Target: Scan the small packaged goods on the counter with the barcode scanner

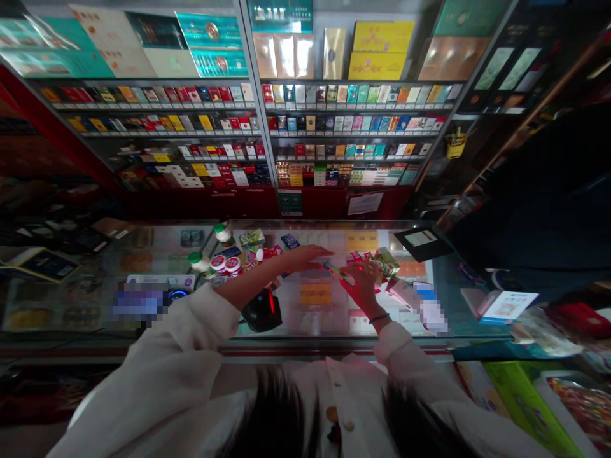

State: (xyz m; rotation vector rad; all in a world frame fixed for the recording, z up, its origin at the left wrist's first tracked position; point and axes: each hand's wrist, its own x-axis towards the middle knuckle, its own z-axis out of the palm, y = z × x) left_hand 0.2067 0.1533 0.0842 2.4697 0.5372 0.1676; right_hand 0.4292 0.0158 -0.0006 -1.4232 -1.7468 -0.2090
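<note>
Above the glass counter [291, 318], my left hand [310, 257] reaches to the right with its fingers stretched out. My right hand [363, 280], lit red and wearing a dark band at the wrist, is closed on a small, slim, colourful packet [340, 273]; its kind is too small to make out. The packet's far end lies just below my left fingertips, and whether they touch it I cannot tell. Below my left forearm stands a black barcode scanner [261, 313] with a red light. Beside my right hand is a green patterned packet [386, 262].
White bottles with green caps [223, 234], round tubs [232, 265] and snack packets [252, 238] crowd the counter's left. A phone [429, 306] and a dark folder [424, 243] lie right. A sign [508, 306] stands farther right. Cigarette shelves [270, 137] rise beyond.
</note>
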